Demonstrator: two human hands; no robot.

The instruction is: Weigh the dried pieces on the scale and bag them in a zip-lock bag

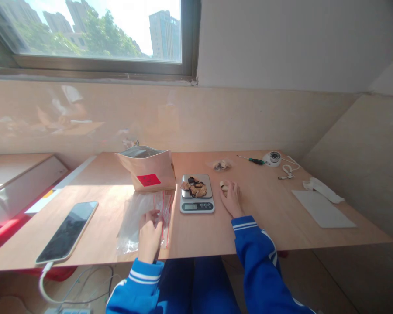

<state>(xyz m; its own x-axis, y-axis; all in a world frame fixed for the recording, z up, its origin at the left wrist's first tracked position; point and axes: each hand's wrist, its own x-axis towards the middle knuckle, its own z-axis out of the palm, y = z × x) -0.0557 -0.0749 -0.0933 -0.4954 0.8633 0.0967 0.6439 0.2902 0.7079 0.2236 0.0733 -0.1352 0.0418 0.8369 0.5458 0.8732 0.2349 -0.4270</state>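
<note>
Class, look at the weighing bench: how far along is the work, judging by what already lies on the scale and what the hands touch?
Done: brown pieces already lie on the scale, and one small filled packet sits behind. In hand: the right hand covers a pale piece beside the scale; the left hand rests on the clear zip bags. Left: those bags look unfilled, and the kraft pouch stands open.

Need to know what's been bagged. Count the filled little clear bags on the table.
1: a small filled bag behind the scale, near the screwdriver. The flat clear bags under the left hand look empty; more could hide behind the paper pouch.
</note>
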